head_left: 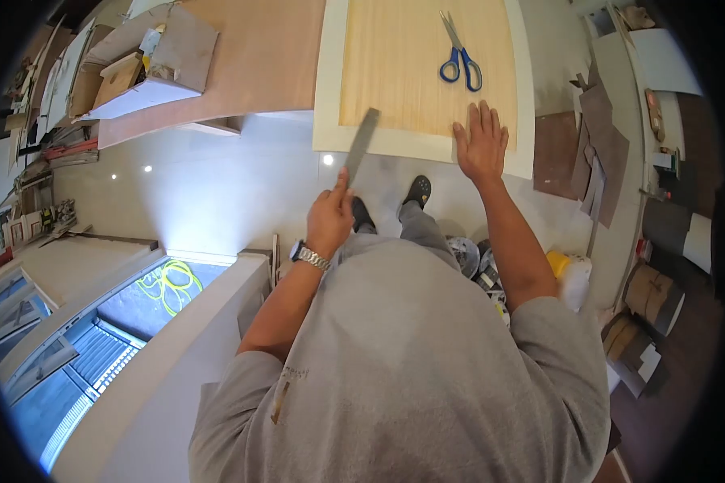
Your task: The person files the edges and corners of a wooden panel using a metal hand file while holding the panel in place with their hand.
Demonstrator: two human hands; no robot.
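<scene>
A flat grey metal strip, perhaps a file (364,138), is gripped in my left hand (329,219), with its far end at the front edge of a pale-bordered wooden panel (411,141). A watch (309,255) is on that wrist. My right hand (482,145) lies flat near the panel's front right corner, fingers spread and holding nothing. Just beyond its fingertips rest blue-handled scissors (461,60), blades pointing away from me.
A brown board (258,56) adjoins the panel on the left, with a box of tools (169,64) on it. Brown sheets (580,153) lean at the right. Bags (570,278) stand on the floor by my right elbow. A yellow-green cable (171,286) is coiled at lower left.
</scene>
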